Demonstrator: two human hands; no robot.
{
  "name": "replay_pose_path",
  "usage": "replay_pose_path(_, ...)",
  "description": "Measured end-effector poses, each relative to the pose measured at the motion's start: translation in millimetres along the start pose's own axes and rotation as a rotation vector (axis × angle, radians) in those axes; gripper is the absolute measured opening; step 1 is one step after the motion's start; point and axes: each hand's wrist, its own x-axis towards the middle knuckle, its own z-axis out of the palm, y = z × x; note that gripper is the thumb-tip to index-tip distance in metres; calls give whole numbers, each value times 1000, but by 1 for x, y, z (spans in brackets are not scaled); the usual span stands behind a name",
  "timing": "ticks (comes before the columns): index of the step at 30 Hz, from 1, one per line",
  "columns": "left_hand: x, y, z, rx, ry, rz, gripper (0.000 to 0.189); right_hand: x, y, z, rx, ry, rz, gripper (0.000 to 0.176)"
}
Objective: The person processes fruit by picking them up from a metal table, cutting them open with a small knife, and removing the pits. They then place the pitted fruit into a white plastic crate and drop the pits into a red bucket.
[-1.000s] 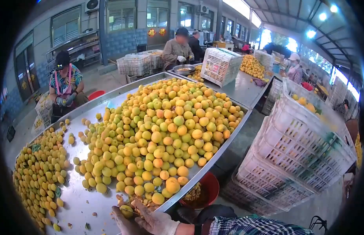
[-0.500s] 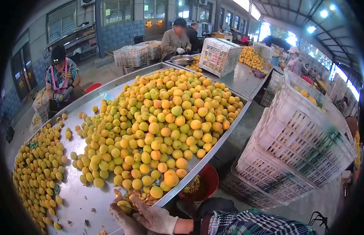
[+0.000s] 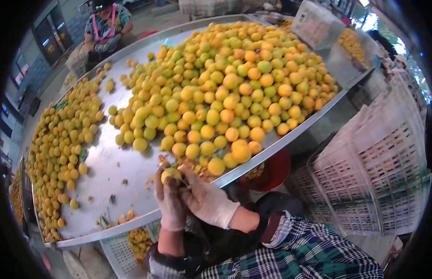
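Fruit (image 3: 170, 174), small, round and yellow-green, held just above the near rim of the bench (image 3: 109, 167). The gloved left hand (image 3: 171, 207) is closed around its lower half; the gloved right hand (image 3: 207, 201) is narrowed, fingertips pressed to its side. Whether the right hand also holds a tool cannot be told. On the bench behind the fruit lies a large pile (image 3: 225, 79) of like fruit, and a smaller heap (image 3: 62, 139) lies along the bench's left edge. Below the bench's rim sit a red basin (image 3: 276, 169) and a white basket (image 3: 132, 242); crates (image 3: 378, 176) stand to the bench's right. Judged light, smooth-skinned and soft enough to bruise, so it is best cupped around its middle with light, even pressure.
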Motion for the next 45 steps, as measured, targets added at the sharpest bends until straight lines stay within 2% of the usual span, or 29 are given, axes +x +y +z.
replay_pose_path(2, -2, 3, 2, -33, 19, -66, 57, -4, 5, 14, 0, 85, -85, 65)
replay_pose_path(3, -1, -9, -4, -222, -13, -174, 56, -5, 7, 17, -16, 114, -101, 66)
replay_pose_path(6, -4, 6, 2, -439, 14, -408, 56, -8, 3, 17, -79, 158, -85, 67)
replay_pose_path(9, -2, -2, 3, -555, 8, -458, 58, -7, -13, -3, 30, -61, 111, 61)
replay_pose_path(12, 3, 9, 0, -234, -83, -257, 58, 0, 1, 3, 72, 90, -23, 60)
replay_pose_path(15, 2, 13, 3, -293, -67, -112, 59, -3, -2, 1, 49, 62, -4, 61)
replay_pose_path(18, -4, 3, 1, -284, -37, -197, 59, -6, 3, 15, 18, 139, -36, 68)
replay_pose_path(21, -7, 4, 8, -650, 47, -485, 59, -10, 1, 19, -46, 160, 3, 72)
replay_pose_path(22, -6, 2, 6, -641, -5, -489, 58, -10, 0, 19, -73, 148, 32, 72)
replay_pose_path(24, -3, -6, -4, -625, -104, -497, 62, -6, 9, 25, -14, 208, -49, 72)
replay_pose_path(27, 1, -3, -8, -127, -141, -233, 63, 0, 11, 20, 0, 197, -71, 72)
replay_pose_path(31, -1, 2, 2, -127, -42, -41, 65, -4, -1, 9, -35, 151, -67, 70)
replay_pose_path(34, -3, -7, -12, -472, -39, -414, 64, -9, 0, 19, -134, 190, -98, 69)
replay_pose_path(35, -3, 0, -8, -535, -29, -452, 64, -11, 0, 22, -187, 216, -114, 68)
replay_pose_path(38, -1, -2, -7, -614, -49, -536, 66, -12, 0, 15, -93, 171, -89, 68)
replay_pose_path(41, 4, -12, -13, -453, -82, -444, 67, -6, 9, 20, -108, 261, -226, 68)
replay_pose_path(44, 7, -10, -5, -124, 26, -149, 68, -6, 8, 16, -151, 130, -132, 69)
replay_pose_path(45, 6, -8, -6, -93, 12, -152, 68, -8, 7, 15, -175, 124, -126, 69)
